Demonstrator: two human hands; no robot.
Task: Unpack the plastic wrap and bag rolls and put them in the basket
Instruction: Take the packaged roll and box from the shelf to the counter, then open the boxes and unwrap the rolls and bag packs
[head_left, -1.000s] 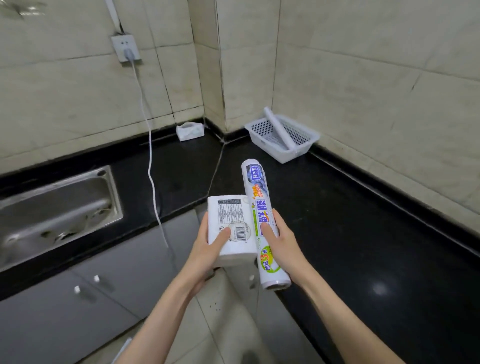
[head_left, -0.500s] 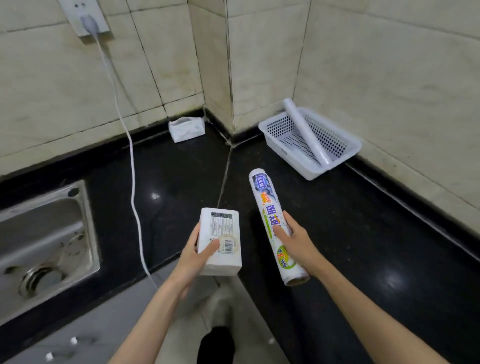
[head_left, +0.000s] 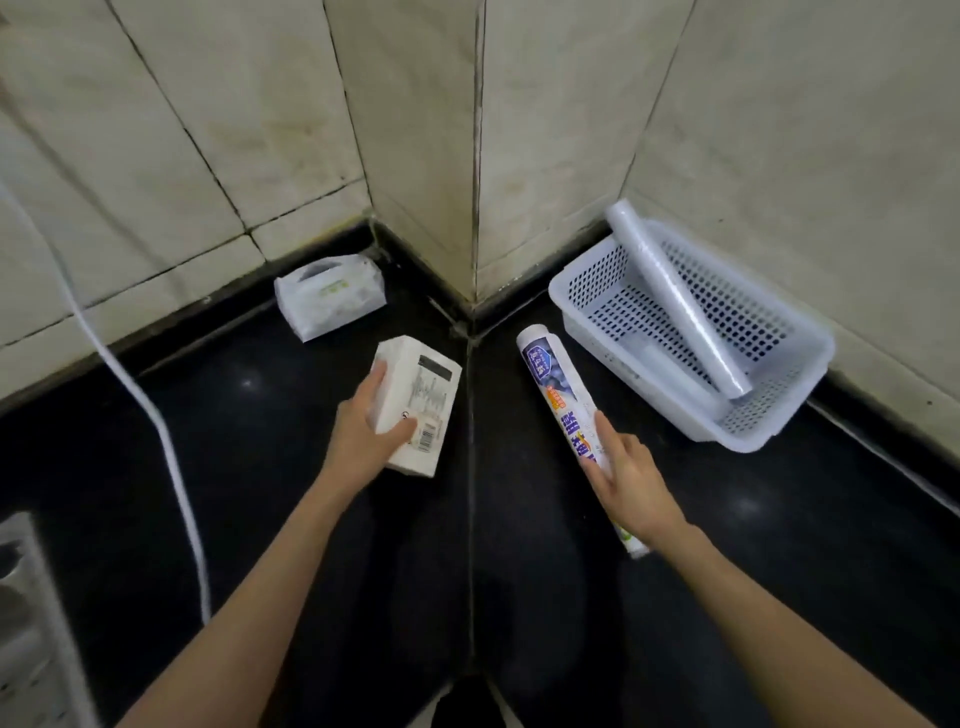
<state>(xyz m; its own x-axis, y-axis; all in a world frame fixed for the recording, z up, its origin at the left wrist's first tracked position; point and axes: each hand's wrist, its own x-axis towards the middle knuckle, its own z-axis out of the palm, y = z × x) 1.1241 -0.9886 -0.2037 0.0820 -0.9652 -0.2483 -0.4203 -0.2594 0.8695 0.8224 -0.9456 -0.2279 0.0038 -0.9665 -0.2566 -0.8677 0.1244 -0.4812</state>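
Observation:
My left hand (head_left: 363, 434) grips a white rectangular pack of bag rolls (head_left: 418, 405) with a barcode label, held over the black counter. My right hand (head_left: 631, 480) holds a long printed plastic wrap roll (head_left: 558, 395), its far end pointing toward the wall corner. The white perforated basket (head_left: 779, 410) stands at the right against the wall. An unwrapped clear roll (head_left: 675, 299) lies slanted in the basket, its upper end sticking out over the rim.
A small white plastic bag (head_left: 330, 299) sits on the counter by the back wall. A white cable (head_left: 156, 415) hangs down across the counter at left. The steel sink edge (head_left: 31, 623) shows at the bottom left. Tiled walls meet in a protruding corner.
Both hands have moved forward over the counter toward the corner, and have spread apart. The view has come closer to the basket and tilted down.

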